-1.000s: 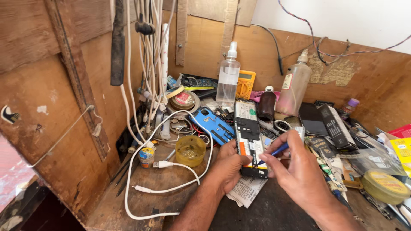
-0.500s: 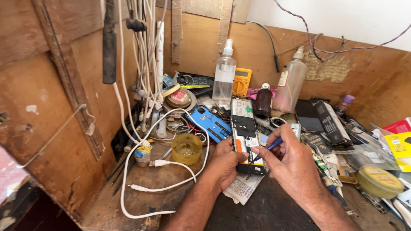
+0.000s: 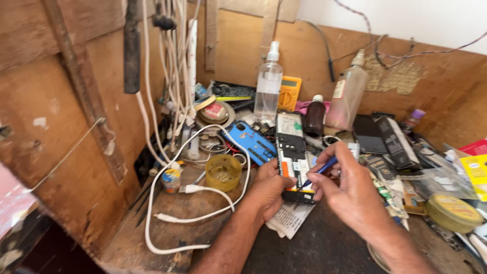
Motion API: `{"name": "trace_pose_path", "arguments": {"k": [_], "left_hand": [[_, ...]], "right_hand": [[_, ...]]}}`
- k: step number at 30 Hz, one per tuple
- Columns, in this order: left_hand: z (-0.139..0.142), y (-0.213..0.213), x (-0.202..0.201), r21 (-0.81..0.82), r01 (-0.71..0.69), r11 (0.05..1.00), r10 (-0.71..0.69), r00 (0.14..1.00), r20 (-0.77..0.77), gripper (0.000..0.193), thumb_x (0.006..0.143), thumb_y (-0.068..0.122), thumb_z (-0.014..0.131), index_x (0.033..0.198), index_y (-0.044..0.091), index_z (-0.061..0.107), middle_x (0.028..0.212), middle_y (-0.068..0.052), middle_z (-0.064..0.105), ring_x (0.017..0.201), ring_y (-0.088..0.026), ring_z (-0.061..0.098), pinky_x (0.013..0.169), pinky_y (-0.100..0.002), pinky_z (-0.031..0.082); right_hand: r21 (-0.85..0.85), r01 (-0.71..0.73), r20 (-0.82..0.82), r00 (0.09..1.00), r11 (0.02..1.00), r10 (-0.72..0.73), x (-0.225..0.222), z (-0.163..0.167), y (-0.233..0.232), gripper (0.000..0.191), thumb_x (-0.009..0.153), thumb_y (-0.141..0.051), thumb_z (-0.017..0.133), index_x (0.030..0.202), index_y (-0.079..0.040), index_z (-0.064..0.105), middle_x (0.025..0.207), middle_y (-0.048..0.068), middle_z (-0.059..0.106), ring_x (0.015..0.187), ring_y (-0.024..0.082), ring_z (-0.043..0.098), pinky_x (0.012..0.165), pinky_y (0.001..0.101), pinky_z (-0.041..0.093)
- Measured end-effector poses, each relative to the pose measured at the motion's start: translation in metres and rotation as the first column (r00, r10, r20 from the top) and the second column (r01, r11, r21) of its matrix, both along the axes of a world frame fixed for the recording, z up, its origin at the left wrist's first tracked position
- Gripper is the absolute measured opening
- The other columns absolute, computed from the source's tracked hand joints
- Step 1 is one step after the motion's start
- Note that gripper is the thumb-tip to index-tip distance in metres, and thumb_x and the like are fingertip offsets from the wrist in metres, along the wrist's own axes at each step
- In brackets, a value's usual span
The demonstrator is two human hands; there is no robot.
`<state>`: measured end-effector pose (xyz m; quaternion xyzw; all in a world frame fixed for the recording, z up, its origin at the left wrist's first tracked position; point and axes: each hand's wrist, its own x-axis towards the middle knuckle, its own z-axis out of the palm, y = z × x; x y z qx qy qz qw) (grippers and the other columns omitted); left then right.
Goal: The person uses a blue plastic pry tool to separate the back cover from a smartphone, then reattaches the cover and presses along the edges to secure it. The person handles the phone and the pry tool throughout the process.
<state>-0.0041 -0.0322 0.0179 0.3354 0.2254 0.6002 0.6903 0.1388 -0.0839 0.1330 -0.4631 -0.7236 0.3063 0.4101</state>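
From the head camera I see my left hand (image 3: 268,189) clamped around the opened phone (image 3: 293,155), holding it upright over the cluttered desk (image 3: 167,228). My right hand (image 3: 350,190) pinches a blue screwdriver (image 3: 320,170), its tip on the phone's lower board. The back cover is already off with the board exposed, so I judge the work midway.

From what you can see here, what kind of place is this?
Most likely a small phone repair bench. The left hand holds an opened phone while the right hand works on it with a blue tool. A yellow meter and white cables lie around.
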Motion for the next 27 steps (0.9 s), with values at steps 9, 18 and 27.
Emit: {"name": "trace_pose_path", "arguments": {"k": [9, 18, 27], "left_hand": [[0.0018, -0.0019, -0.0010, 0.016, 0.010, 1.000, -0.010, 1.000, 0.008, 0.052, 0.077, -0.017, 0.055, 0.127, -0.003, 0.058, 0.112, -0.015, 0.072, 0.103, -0.025, 0.070, 0.096, -0.038, 0.056], [0.0049, -0.0048, -0.0035, 0.021, 0.006, 1.000, -0.006, 1.000, 0.011, 0.050, 0.079, -0.019, 0.057, 0.126, -0.002, 0.058, 0.112, -0.015, 0.070, 0.101, -0.023, 0.070, 0.096, -0.039, 0.056], [0.0072, -0.0056, -0.0040, -0.034, -0.005, 0.999, 0.006, 1.000, 0.008, 0.050, 0.078, -0.018, 0.056, 0.126, -0.002, 0.058, 0.111, -0.015, 0.072, 0.102, -0.023, 0.071, 0.096, -0.038, 0.056]], "right_hand": [[0.077, -0.118, -0.034, 0.992, 0.990, 0.121, -0.0009, 0.0029, 0.0006, 0.024, 0.085, -0.008, 0.069, 0.102, -0.004, 0.053, 0.079, 0.006, 0.070, 0.062, 0.009, 0.067, 0.049, 0.0268, 0.057], [0.035, -0.006, 0.088, 0.996, 0.999, 0.003, -0.0013, 0.0050, -0.0037, 0.023, 0.087, -0.006, 0.068, 0.105, -0.005, 0.053, 0.082, 0.000, 0.068, 0.059, 0.010, 0.068, 0.048, 0.0261, 0.057], [0.050, 0.102, 0.183, 0.977, 0.994, -0.109, -0.0056, 0.0066, -0.0060, 0.028, 0.085, -0.010, 0.072, 0.105, -0.007, 0.053, 0.081, 0.003, 0.070, 0.056, 0.013, 0.070, 0.048, 0.0289, 0.057]]}}
